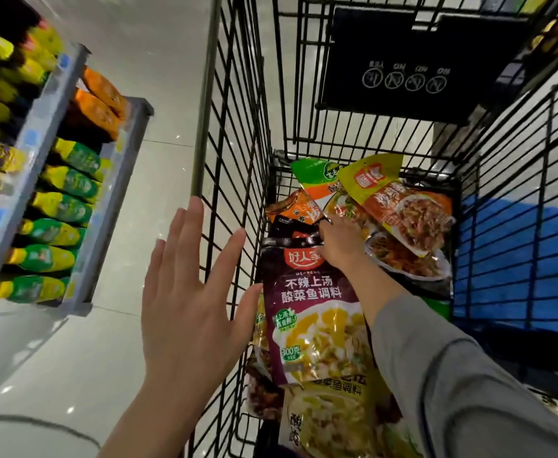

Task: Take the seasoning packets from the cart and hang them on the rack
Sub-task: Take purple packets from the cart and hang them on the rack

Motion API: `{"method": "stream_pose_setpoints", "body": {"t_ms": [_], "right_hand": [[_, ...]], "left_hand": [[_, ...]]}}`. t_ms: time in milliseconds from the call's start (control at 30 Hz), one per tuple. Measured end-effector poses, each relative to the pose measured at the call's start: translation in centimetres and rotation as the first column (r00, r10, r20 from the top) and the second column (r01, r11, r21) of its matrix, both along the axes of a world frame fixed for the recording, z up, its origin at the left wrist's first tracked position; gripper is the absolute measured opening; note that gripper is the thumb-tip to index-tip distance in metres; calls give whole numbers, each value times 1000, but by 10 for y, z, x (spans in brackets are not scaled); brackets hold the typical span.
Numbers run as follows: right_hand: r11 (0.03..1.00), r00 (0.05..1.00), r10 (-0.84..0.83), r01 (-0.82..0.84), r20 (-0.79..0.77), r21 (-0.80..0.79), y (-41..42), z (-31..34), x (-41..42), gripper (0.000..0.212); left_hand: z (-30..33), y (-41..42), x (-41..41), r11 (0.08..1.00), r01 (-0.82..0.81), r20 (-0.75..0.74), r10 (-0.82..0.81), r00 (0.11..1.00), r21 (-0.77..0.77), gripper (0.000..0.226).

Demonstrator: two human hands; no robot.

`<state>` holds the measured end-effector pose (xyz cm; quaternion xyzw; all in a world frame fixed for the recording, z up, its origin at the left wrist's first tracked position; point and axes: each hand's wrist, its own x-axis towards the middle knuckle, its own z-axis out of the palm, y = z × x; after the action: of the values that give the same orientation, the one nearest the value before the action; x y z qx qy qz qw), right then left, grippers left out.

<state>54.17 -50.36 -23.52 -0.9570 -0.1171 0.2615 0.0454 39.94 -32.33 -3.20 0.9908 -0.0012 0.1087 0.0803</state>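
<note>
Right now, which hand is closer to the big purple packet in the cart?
The right hand. It is down inside the cart, resting at the top edge of the purple packet. The left hand is spread open outside the cart's wire side, beside the packet.

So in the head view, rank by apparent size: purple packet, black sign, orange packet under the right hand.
1. Black sign
2. Purple packet, nearer the camera, so true order is unsure
3. Orange packet, partly hidden
</note>
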Motion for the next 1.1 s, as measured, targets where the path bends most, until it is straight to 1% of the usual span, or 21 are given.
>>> {"method": "stream_pose_setpoints", "body": {"t_ms": [67, 100, 167, 233, 267, 300, 400, 467, 533, 600, 700, 800, 867, 933, 967, 1033, 1100], "right_hand": [[1000, 997, -25, 25, 70, 7, -3, 7, 0, 46], [998, 996, -56, 53, 75, 33, -3, 11, 0, 48], [982, 989, -148, 148, -10, 114, -6, 23, -3, 49], [955, 969, -215, 235, -125, 181, -10, 40, -10, 35], [947, 962, -225, 253, -153, 197, -12, 51, -16, 29], [942, 959, -231, 262, -163, 209, -13, 62, -26, 27], [915, 948, -283, 312, -144, 256, -17, 94, -66, 30], [852, 916, -378, 401, -135, 336, -19, 118, -92, 31], [819, 899, -420, 434, -124, 375, -21, 148, -114, 31], [830, 911, -396, 407, -111, 381, -19, 180, -137, 27], [809, 916, -380, 395, -125, 435, -10, 224, -176, 20], [756, 895, -423, 433, -138, 490, 1, 248, -218, 15], [741, 880, -459, 455, -121, 494, 6, 254, -245, 13], [740, 872, -482, 455, -82, 496, 7, 260, -269, 17], [739, 864, -501, 458, -51, 495, 6, 265, -279, 20], [733, 839, -544, 468, 13, 494, 0, 276, -296, 23], [733, 811, -578, 465, 95, 496, -11, 289, -309, 25]], "left_hand": [[1, 0, 0, 1000, -2, 2, 2, 1000, -2, 52], [1, 0, 0, 1000, -3, 1, 3, 1000, 5, 52], [-1, 0, 0, 999, 1, -3, -1, 1000, 47, 52], [-2, 0, -1, 995, 6, -14, -5, 1000, 98, 53], [-2, 0, -2, 993, 6, -21, -4, 1000, 114, 54], [-2, 0, -2, 992, 6, -26, -2, 1000, 124, 54], [-2, -1, -2, 988, 20, -40, -14, 999, 151, 58], [0, -2, -2, 983, 53, -42, -46, 998, 177, 61], [2, -4, -2, 975, 127, -33, -123, 992, 180, 61], [5, -6, -3, 952, 256, 8, -261, 965, 165, 55], [6, -6, -13, 866, 481, 30, -489, 872, 135, 50], [3, -4, -35, 786, 614, -42, -613, 789, 70, 64], [3, -3, -51, 766, 642, -85, -637, 766, 39, 64], [6, -4, -66, 762, 648, -84, -644, 760, 13, 51], [8, -5, -71, 762, 647, -58, -647, 760, -30, 39], [18, -6, -81, 753, 625, -30, -643, 765, -206, 19], [35, -10, -86, 698, 588, -75, -668, 741, -408, 13]]}}
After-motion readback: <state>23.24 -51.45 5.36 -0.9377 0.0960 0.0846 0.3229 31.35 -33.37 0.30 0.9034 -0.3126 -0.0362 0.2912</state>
